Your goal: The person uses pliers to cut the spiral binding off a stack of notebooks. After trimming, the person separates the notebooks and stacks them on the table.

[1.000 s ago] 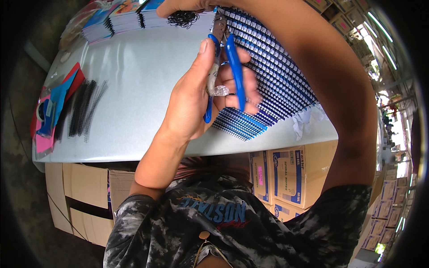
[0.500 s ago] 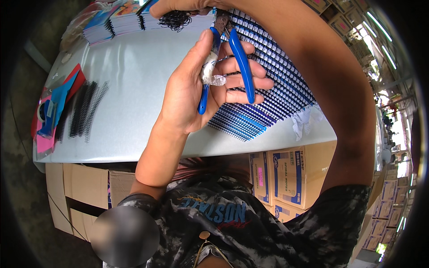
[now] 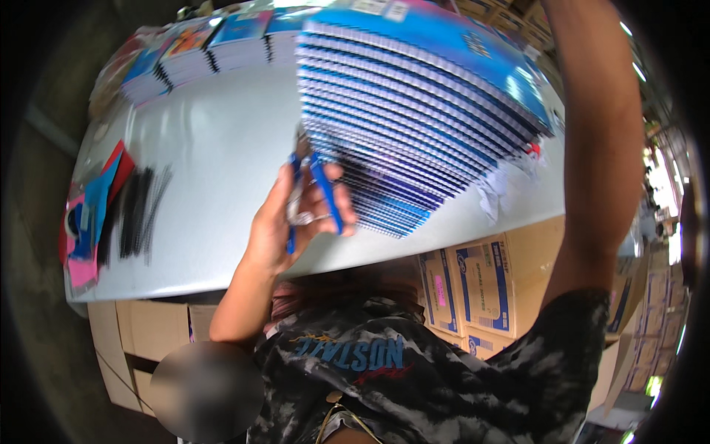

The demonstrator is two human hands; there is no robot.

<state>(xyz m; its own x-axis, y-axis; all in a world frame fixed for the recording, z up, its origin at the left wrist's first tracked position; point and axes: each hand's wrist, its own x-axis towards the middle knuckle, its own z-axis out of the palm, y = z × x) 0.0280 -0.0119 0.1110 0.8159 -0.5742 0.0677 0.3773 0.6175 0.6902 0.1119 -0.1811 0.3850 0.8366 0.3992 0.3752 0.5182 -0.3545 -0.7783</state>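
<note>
My left hand (image 3: 270, 218), palm up, holds a pair of cutting pliers (image 3: 326, 194) with blue handles. The handles are spread apart, and clear tape or plastic with something white shows around one of them. The pliers' dark jaws point away from me, beside the near left side of a tall stack of spiral notebooks (image 3: 425, 96) with blue covers. My right arm (image 3: 603, 133) reaches forward along the right of the stack and leaves the picture at the top, so that hand is out of sight.
Several smaller notebook stacks (image 3: 240, 48) line the table's far edge. Black spiral coils (image 3: 140, 214) lie at the left, near a blue tape dispenser (image 3: 83, 229) and coloured sheets. Crumpled white material (image 3: 489, 196) sits at the stack's right. Cardboard boxes (image 3: 484, 288) stand below the table edge.
The view has shifted. My left hand and the pliers are lower and farther left. My right hand, earlier at the top beside a dark tangle of coils, has moved right and out of view.
</note>
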